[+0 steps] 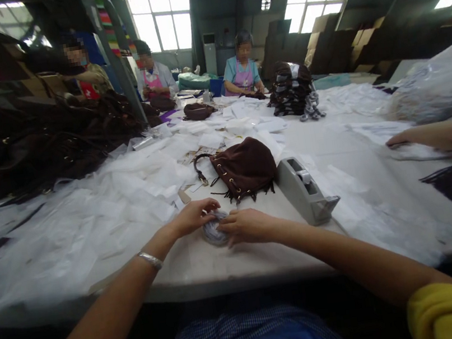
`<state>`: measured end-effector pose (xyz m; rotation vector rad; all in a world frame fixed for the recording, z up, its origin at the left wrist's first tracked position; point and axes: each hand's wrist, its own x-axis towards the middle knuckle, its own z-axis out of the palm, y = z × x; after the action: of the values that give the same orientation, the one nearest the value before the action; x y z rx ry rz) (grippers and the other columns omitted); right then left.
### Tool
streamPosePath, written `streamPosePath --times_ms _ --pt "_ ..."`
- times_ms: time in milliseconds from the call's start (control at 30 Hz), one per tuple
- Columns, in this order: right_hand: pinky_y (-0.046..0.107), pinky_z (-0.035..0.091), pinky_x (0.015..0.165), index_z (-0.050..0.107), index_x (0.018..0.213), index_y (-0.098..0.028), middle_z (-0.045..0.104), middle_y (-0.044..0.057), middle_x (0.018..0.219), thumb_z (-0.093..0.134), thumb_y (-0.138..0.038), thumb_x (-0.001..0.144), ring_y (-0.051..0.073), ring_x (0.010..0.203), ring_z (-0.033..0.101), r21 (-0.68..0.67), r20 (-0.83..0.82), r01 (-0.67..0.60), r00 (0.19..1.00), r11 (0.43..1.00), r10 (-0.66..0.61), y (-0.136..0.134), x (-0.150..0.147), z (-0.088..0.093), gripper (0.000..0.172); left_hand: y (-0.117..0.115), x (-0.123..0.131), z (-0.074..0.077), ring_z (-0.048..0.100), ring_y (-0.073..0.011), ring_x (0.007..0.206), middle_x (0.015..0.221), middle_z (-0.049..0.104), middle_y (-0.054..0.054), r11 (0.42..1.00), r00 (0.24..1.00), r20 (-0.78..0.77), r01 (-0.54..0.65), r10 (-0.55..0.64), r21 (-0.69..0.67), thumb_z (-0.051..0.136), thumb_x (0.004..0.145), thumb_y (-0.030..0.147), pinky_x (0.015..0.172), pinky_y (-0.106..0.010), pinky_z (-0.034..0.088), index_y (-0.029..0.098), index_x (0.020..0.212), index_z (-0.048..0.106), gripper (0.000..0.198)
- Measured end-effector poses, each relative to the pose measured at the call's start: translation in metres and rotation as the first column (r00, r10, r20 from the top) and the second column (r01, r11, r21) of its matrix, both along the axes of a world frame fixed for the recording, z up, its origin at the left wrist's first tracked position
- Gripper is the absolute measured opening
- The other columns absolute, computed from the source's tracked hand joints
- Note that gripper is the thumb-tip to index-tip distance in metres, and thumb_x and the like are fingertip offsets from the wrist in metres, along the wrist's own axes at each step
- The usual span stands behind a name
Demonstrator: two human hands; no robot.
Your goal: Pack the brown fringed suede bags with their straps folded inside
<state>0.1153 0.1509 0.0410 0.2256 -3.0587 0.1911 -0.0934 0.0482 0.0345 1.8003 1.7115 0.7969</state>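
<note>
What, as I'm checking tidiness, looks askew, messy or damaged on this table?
Thin translucent white sheets lie strewn in an uneven heap left of the brown pouch-shaped drawstring bag, looking messy as they overlap at odd angles. No clear damage shows on the round pale-grey bundle at the person's fingers.

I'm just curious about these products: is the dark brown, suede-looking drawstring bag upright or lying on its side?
On its side: the bag has its gold-eyeleted rim facing near-left, not upward.

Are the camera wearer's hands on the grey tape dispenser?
No, the left hand and right hand are at the pale round bundle, with the tape dispenser off to their right.
</note>
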Motion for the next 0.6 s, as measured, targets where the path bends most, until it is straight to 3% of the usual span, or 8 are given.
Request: streamPosePath --times_ms 133,233,333,433,600 --pt "0.028 0.042 0.07 0.07 0.104 -0.021 0.07 0.005 0.099 0.058 -0.027 0.094 0.02 0.09 0.057 0.028 -0.042 0.09 0.995 0.996 -0.089 -0.012 -0.002 -0.013 0.016 -0.015 0.006 0.005 0.064 -0.0203 0.104 0.115 0.069 -0.008 0.995 0.997 -0.037 -0.067 0.069 0.067 0.058 0.087 0.032 0.091 -0.033 0.052 0.02 0.106 0.067 0.024" --pt "0.028 0.041 0.073 0.069 0.105 -0.02 0.07 0.005 0.1 0.053 -0.022 0.097 0.019 0.089 0.056 0.049 -0.097 0.072 0.993 0.996 -0.067 -0.015 0.001 -0.018 0.018 -0.04 0.015 0.007 0.059 -0.0205 0.117 0.124 0.066 -0.006 0.983 0.984 -0.156 -0.055 0.083 0.176 0.054 0.093 0.035 0.103 -0.034 0.044 0.025 0.11 0.069 0.025" --pt "0.029 0.042 0.075 0.068 0.113 -0.02 0.069 0.005 0.11 0.051 -0.02 0.098 0.018 0.088 0.055 0.066 -0.118 -0.007 0.993 0.998 0.015 -0.01 0.005 -0.018 0.023 -0.061 0.027 0.004 0.063 -0.0208 0.108 0.12 0.068 -0.005 0.997 0.944 -0.329 0.032 -0.004 0.077 0.059 0.091 0.029 0.094 -0.03 0.048 0.029 0.123 0.063 0.033" --pt "0.029 0.043 0.077 0.067 0.117 -0.022 0.068 0.004 0.119 0.048 -0.02 0.099 0.019 0.09 0.056 0.065 -0.132 -0.062 0.989 0.996 0.07 -0.002 0.007 -0.016 0.026 -0.067 0.042 0.001 0.066 -0.0227 0.099 0.11 0.07 -0.007 1.0 0.874 -0.486 0.007 -0.017 -0.021 0.061 0.088 0.021 0.083 -0.03 0.05 0.027 0.13 0.058 0.042" --pt "0.029 0.048 0.084 0.064 0.125 -0.024 0.065 0.003 0.129 0.048 -0.016 0.097 0.019 0.099 0.059 -0.067 -0.141 -0.068 0.988 0.995 0.058 0.008 0.009 -0.021 0.033 -0.059 0.064 0.004 0.063 -0.027 0.098 0.1 0.071 -0.009 0.999 0.823 -0.568 -0.026 0.0 -0.038 0.059 0.085 0.018 0.083 -0.034 0.049 0.021 0.108 0.067 0.024"
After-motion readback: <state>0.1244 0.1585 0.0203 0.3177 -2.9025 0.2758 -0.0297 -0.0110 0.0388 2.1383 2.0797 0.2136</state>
